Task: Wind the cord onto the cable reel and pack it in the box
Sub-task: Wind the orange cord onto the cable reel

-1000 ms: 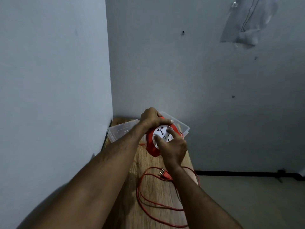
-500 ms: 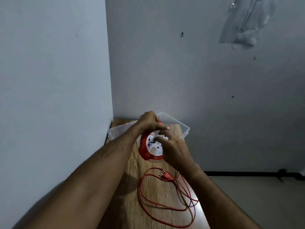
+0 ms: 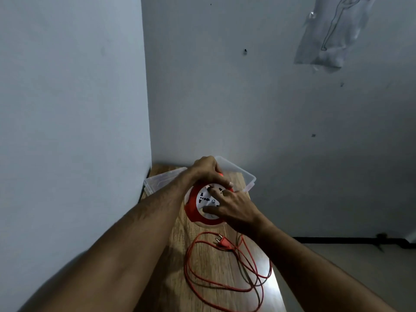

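Both hands on cable reel [image 3: 198, 206]: left hand [image 3: 206, 171] clamps rim to steady; right hand [image 3: 234, 207] fingers turn face, drawing cord [image 3: 202, 278].

The narrow wooden table [image 3: 177, 248] was boxed in pretty tightly: a wall [image 3: 67, 109] ran along its left edge and another wall [image 3: 270, 131] closed off the far end. The far end was taken up by the clear plastic box [image 3: 243, 176]. The near half was cluttered by loose red cord [image 3: 191, 266] loops and the plug [image 3: 223, 243]. Open room was left only off the right edge, over the floor [image 3: 360, 266].
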`<action>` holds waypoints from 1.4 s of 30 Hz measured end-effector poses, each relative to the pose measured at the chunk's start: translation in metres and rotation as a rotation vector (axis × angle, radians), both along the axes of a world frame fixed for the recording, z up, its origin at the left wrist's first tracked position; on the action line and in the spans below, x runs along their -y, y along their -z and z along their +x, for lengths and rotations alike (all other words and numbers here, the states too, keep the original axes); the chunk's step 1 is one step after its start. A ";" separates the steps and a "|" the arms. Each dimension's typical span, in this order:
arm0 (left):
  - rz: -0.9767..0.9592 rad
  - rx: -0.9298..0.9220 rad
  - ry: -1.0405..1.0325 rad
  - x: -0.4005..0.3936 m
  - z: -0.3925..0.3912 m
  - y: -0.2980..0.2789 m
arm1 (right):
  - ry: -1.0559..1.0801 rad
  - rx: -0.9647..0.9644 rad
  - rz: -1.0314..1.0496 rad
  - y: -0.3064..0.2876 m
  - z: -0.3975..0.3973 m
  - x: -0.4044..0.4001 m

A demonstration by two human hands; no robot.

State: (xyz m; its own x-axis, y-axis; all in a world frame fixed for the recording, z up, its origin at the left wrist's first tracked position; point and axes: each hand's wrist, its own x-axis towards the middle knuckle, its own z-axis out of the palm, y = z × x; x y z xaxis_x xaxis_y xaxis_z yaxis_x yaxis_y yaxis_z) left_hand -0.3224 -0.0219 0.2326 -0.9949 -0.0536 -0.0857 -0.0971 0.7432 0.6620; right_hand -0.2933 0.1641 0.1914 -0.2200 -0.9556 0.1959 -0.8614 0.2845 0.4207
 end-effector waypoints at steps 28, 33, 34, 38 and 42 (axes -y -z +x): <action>0.080 -0.240 -0.277 -0.003 -0.007 0.018 | 0.962 1.973 -2.041 0.004 0.010 0.061; 0.116 -0.191 -0.218 0.001 -0.007 0.015 | 0.424 0.592 -1.025 0.011 0.019 0.022; 0.123 -0.179 -0.206 0.001 -0.007 0.015 | 0.303 0.491 -0.801 0.010 0.014 0.014; 0.203 -0.103 -0.182 0.005 -0.013 0.014 | 0.245 0.342 -0.287 0.007 -0.001 -0.006; 0.193 -0.058 -0.101 0.002 -0.013 0.010 | 0.208 0.216 -0.130 0.006 -0.001 -0.008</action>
State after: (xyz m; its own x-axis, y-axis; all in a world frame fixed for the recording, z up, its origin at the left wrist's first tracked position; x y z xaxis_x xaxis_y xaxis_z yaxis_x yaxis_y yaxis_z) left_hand -0.3358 -0.0236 0.2229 -0.9889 -0.1411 -0.0464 -0.1218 0.5909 0.7975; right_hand -0.2946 0.1722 0.1853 -0.4573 -0.8560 0.2413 -0.8447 0.5029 0.1831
